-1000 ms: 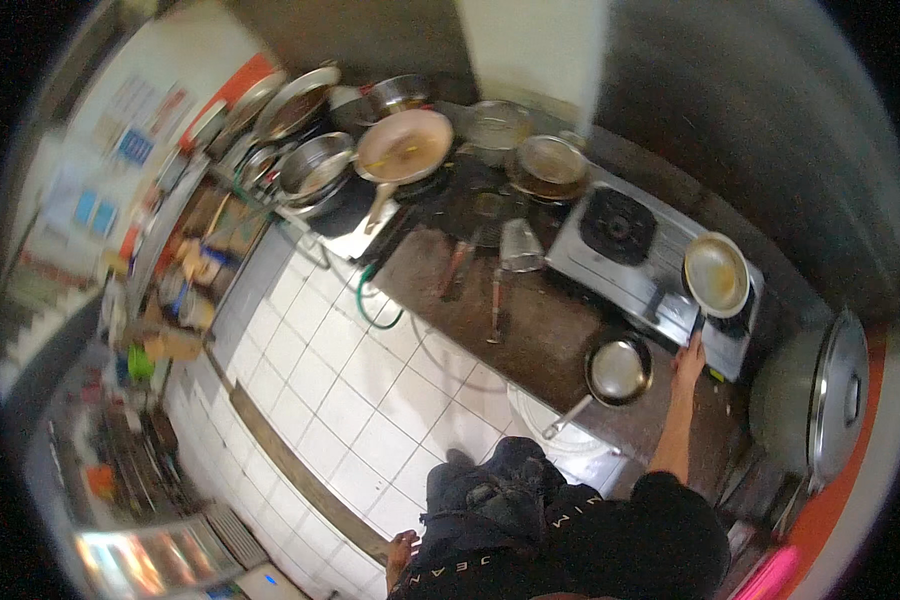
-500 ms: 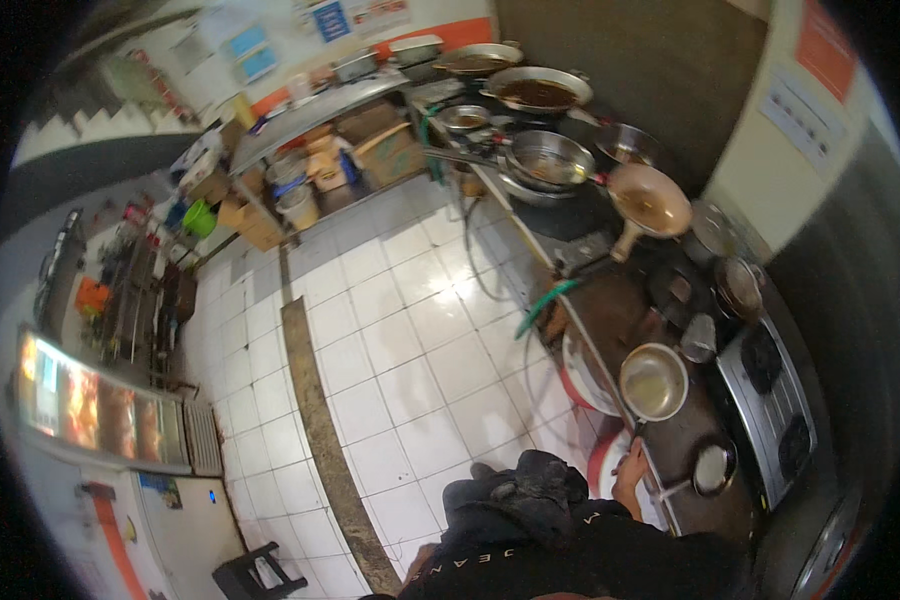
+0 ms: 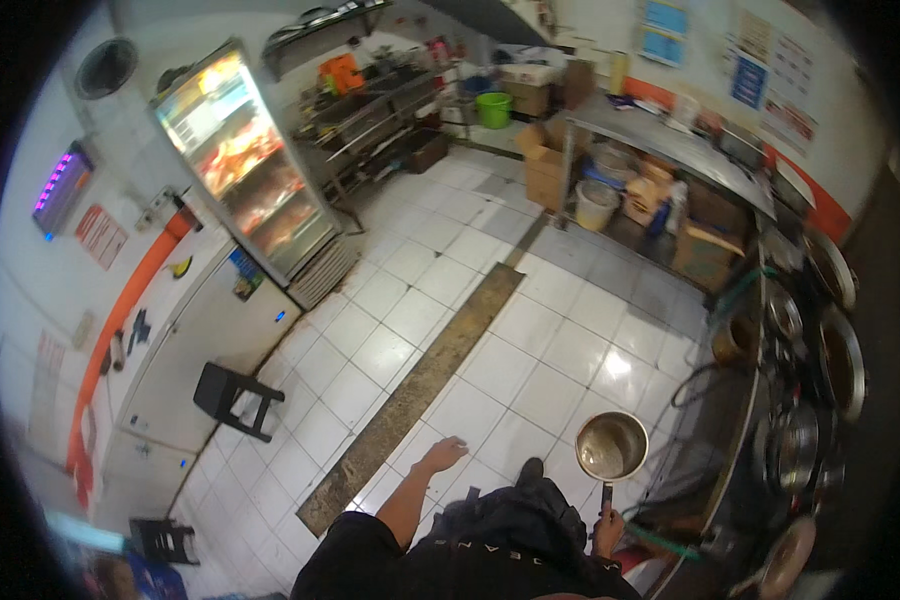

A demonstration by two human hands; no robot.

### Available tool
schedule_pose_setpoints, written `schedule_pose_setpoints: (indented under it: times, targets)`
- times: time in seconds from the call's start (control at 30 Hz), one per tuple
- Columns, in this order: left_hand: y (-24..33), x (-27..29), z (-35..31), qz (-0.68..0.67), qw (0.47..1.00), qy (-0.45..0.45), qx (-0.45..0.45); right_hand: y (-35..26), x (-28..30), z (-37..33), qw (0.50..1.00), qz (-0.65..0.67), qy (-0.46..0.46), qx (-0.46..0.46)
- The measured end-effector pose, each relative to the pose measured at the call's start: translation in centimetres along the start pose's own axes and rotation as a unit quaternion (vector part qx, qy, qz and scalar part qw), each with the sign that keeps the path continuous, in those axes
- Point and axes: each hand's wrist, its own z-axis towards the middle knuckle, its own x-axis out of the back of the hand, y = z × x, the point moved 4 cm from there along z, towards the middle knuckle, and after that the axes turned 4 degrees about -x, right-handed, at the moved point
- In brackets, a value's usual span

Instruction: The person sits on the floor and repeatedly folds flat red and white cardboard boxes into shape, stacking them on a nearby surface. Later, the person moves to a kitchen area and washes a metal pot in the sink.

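Observation:
My right hand [image 3: 608, 530] is closed round the dark handle of a small metal saucepan [image 3: 612, 447]. The pan is held out over the tiled floor, left of the stove counter, and its inside shows pale, worn metal. My left hand [image 3: 444, 455] is held out in front of me at the left with its fingers stretched and nothing in them. Below it lies the floor with its brown strip. One of my shoes [image 3: 532, 470] shows between the two hands.
Along the right runs a stove counter with several pans [image 3: 842, 362] and a green hose [image 3: 662, 543]. A steel table [image 3: 670, 140] with boxes beneath stands at the back. At the left are a lit display fridge [image 3: 245, 150], a white chest freezer [image 3: 195, 345] and a black stool [image 3: 238, 398].
The view has swung left, away from the counter. My right hand has carried the saucepan off the counter's edge to over the floor. My left hand has come into full view.

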Motion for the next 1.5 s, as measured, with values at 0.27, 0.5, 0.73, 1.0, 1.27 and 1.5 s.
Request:
schedule_pose_setpoints:
  times: [0.27,0.5,0.73,1.0,1.27,1.5]
  targets:
    - [-10.2,3.7,-0.5,0.036,0.983,0.029,0.176,-30.4,-15.9,21.3,0.958,-0.162,-0.195,0.135]
    - [-16.1,2.2,5.7,-0.198,0.905,-0.015,0.376,-47.5,-34.8,33.2,0.943,-0.162,-0.245,0.160]
    - [-10.4,26.5,31.4,0.082,0.982,0.155,0.075,-60.0,-52.1,28.6,0.920,-0.158,-0.335,0.126]
    - [16.0,58.8,55.3,-0.390,0.914,0.102,-0.051,-72.1,-74.6,32.0,0.903,-0.174,-0.376,0.114]
    - [23.2,76.8,66.1,-0.582,0.803,0.078,-0.100,-88.4,-98.5,29.3,0.859,-0.109,-0.500,-0.002]
    - [22.9,95.7,75.9,-0.586,0.758,0.263,-0.115,-101.6,-116.6,29.8,0.766,-0.115,-0.630,-0.047]
